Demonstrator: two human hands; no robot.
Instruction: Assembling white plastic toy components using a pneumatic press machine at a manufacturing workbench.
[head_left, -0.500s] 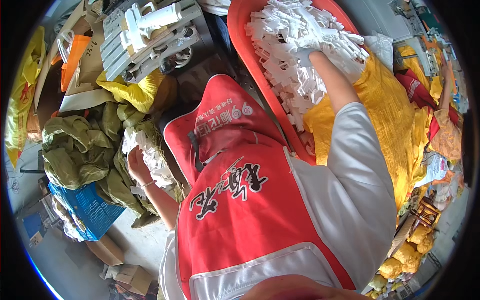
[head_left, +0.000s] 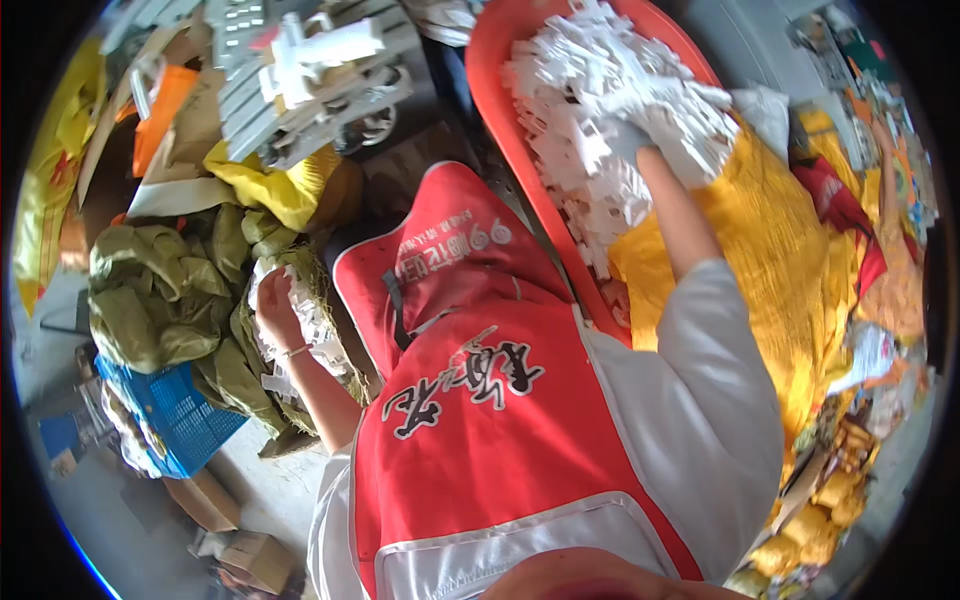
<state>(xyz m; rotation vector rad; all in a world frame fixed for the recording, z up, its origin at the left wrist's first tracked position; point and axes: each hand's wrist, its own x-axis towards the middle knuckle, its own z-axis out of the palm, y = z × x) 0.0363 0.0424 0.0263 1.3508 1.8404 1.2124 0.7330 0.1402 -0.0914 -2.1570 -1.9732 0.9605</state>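
My right hand, in a grey glove, reaches into a heap of white plastic pieces. The heap fills a long red tub at the far right. Blur and the pieces hide its fingertips, so its grip does not show. My left hand, bare and with a band at the wrist, rests in an open sack holding more white pieces. Its fingers bend down among them and are too smeared to read.
A grey slatted machine with a white fitting stands at the far left. Olive sacking, a blue crate and cardboard boxes lie left. Yellow woven sacking drapes the tub's near end. Another person's arm shows far right.
The view has shifted slightly, moving the scene a little right and down. My right hand has drawn slightly nearer across the heap. My left hand stays at the sack.
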